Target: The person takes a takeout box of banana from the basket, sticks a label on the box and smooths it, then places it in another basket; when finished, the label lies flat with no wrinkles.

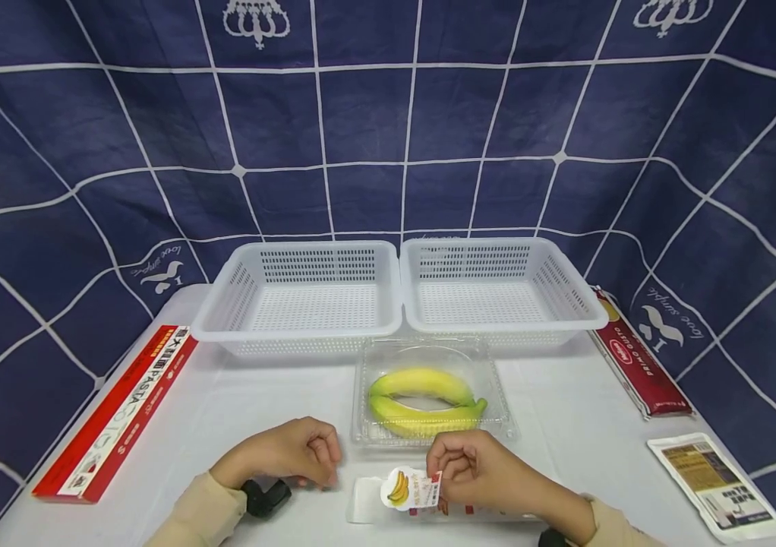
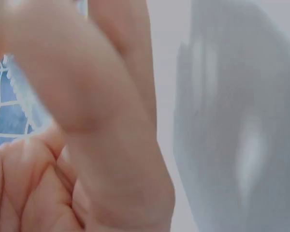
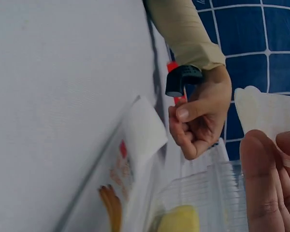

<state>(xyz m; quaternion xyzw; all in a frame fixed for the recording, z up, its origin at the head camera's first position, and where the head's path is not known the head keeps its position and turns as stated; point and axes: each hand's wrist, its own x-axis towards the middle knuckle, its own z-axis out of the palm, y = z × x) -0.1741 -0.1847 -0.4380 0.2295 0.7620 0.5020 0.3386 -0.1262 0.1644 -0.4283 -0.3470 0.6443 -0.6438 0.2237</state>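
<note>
Between its thumb and fingers my right hand (image 1: pixel 487 472) pinches a banana sticker (image 1: pixel 410 488), a white label with a yellow banana picture and red print. In the right wrist view the sticker's pale back (image 3: pixel 261 110) shows. Beneath that hand lies a sticker sheet (image 1: pixel 364 503), partly hidden; the right wrist view shows a lifted white corner (image 3: pixel 144 128) of it. Just beyond, a clear plastic clamshell box (image 1: pixel 358 403) holds bananas (image 1: pixel 422 422), its lid apparently down. My left hand (image 1: pixel 295 453) rests near the sheet's left side, fingers loosely curled, holding nothing.
Two white plastic baskets (image 1: pixel 295 334) (image 1: pixel 497 327) stand side by side at the back. At the left lies a red pasta box (image 1: pixel 118 414). On the right are a red coffee packet (image 1: pixel 641 365) and a white-and-brown pouch (image 1: pixel 716 486).
</note>
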